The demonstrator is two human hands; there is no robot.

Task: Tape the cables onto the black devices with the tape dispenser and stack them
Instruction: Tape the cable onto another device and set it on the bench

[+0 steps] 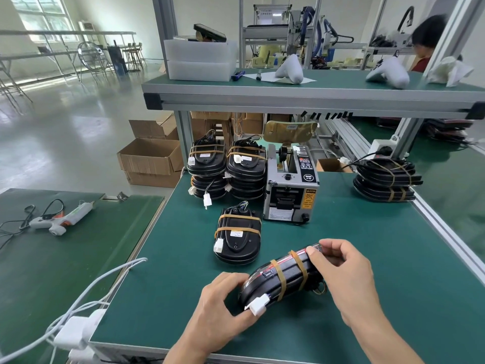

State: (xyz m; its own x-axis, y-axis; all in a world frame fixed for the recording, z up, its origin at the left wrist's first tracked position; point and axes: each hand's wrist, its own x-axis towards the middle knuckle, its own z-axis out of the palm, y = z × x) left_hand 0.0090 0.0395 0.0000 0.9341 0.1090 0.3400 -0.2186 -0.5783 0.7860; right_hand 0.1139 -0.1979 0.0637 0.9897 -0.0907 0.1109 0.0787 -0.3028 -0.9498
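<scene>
A black device [286,277] with two tan tape bands and a white connector is tilted on edge near the front of the green table [367,258]. My left hand [223,308] grips its near end by the connector. My right hand [343,274] pinches its far end at the upper tape band. A taped device [238,236] lies flat further back. Behind it stand two stacks of taped devices [207,164] [246,166]. The grey tape dispenser [290,185] stands to their right. A third stack [385,179] sits at the right edge.
A shelf [262,91] overhangs the back of the table. On a separate green bench at left lies a glue gun [60,219]. White chargers and cables [78,329] hang at the front left corner. Cardboard boxes [149,158] stand on the floor. A person [425,43] sits far right.
</scene>
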